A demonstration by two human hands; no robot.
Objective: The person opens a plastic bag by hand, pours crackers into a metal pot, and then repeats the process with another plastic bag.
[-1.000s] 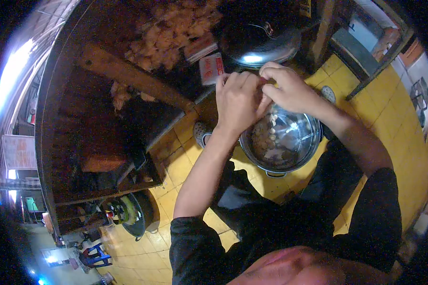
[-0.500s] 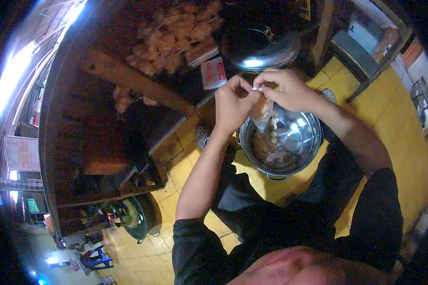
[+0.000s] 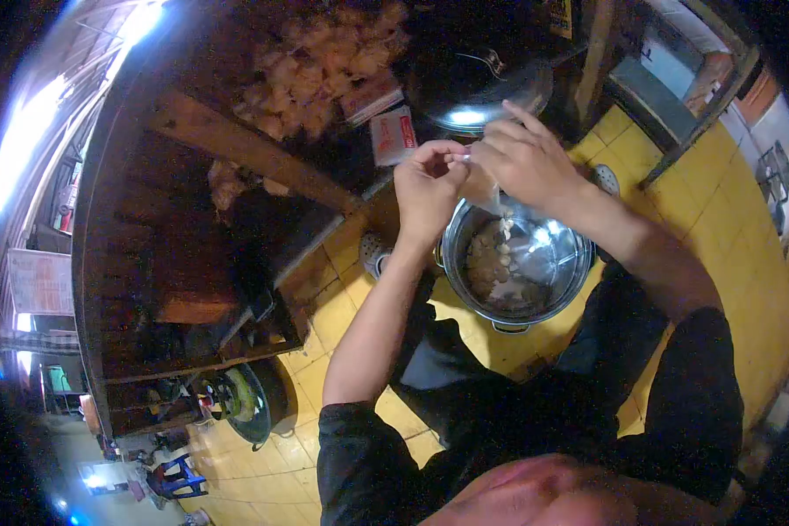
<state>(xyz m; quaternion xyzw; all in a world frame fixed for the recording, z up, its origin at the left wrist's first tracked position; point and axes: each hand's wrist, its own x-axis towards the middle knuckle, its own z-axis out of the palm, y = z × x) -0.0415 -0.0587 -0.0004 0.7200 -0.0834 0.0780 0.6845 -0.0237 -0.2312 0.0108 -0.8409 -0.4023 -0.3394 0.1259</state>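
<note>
My left hand (image 3: 430, 186) pinches the top of a small clear plastic bag (image 3: 480, 188) with something brownish in it. Close against it, my right hand (image 3: 528, 167) has its fingers bent at the bag's top, one finger pointing up and away; it partly covers the bag. Beneath both hands a shiny metal pot (image 3: 548, 294) stands on the floor between my legs. Pale round pieces and brown, powdery matter (image 3: 491, 272) lie in its left part.
A dark lidded pot (image 3: 473, 92) stands beyond my hands, beside a red and white box (image 3: 394, 136) and a heap of light brown pieces (image 3: 324, 61). At lower left, a basin (image 3: 259, 412) holds green items. Yellow tiles (image 3: 710, 254) cover the floor.
My right hand has turned over the bag's top, with a finger now raised, and hides more of the bag. My left hand has barely shifted.
</note>
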